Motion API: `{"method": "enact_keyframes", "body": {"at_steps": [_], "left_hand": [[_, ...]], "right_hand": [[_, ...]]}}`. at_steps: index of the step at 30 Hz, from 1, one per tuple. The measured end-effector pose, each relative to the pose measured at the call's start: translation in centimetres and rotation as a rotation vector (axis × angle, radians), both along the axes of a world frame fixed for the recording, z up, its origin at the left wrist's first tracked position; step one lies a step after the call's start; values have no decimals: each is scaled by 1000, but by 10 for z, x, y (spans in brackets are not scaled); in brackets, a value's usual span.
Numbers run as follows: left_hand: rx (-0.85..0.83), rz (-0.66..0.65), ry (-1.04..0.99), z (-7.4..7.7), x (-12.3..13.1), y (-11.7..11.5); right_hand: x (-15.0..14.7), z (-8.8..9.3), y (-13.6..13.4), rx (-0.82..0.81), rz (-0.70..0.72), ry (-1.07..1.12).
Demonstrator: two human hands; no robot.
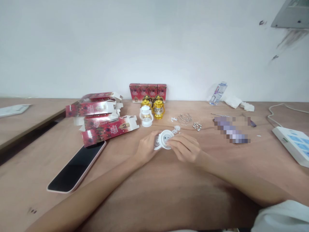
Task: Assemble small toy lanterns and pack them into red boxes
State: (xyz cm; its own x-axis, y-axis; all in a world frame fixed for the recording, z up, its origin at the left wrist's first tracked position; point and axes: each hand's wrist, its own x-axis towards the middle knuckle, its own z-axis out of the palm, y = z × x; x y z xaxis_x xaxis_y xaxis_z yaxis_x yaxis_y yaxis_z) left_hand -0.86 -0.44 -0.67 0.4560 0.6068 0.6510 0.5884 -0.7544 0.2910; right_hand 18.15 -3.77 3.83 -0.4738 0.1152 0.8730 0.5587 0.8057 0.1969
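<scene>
My left hand [145,149] is wrapped around a small white toy lantern [164,139] lying on its side, its round base turned toward me. My right hand [185,147] meets it from the right, fingertips pinched at the base rim; what they pinch is too small to make out. Just beyond the hands lie small white parts [176,129], thin wire handles [184,119] and a cluster of button cells [197,126]. A finished white lantern [146,116] and two gold lanterns [158,109] stand upright behind them.
Flattened red cartons [101,117] are piled at the left, and a row of red boxes [147,91] stands by the wall. A phone [77,166] lies face up at front left. A power strip [293,143] sits at right; a plastic bottle [217,93] lies at the back.
</scene>
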Motion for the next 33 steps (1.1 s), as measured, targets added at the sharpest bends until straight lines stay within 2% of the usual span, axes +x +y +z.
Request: {"method": "enact_keyframes", "body": {"at_steps": [4, 8, 11, 14, 16, 18, 20, 23, 27, 33], "left_hand": [[39, 1, -1, 0, 0, 0], [48, -5, 3, 1, -1, -1], [64, -26, -4, 2, -1, -1], [82, -52, 8, 1, 0, 0], [83, -69, 20, 0, 0, 1], [65, -46, 27, -1, 1, 1], [47, 6, 21, -1, 1, 0], [19, 33, 26, 0, 2, -1], [17, 21, 41, 1, 2, 0], [-51, 37, 76, 0, 1, -1]], "right_hand": [[-1, 5, -4, -73, 14, -4], [-1, 11, -6, -331, 23, 116], [0, 13, 0, -714, 63, 336], [0, 14, 8, -1198, 234, 485], [-1, 13, 9, -1370, 303, 561], [-3, 11, 8, -1365, 323, 628], [-5, 8, 5, -1245, 324, 640], [-7, 4, 2, -1046, 248, 540], [-7, 0, 2, -901, 161, 450], [-8, 1, 0, -878, 146, 471]]}}
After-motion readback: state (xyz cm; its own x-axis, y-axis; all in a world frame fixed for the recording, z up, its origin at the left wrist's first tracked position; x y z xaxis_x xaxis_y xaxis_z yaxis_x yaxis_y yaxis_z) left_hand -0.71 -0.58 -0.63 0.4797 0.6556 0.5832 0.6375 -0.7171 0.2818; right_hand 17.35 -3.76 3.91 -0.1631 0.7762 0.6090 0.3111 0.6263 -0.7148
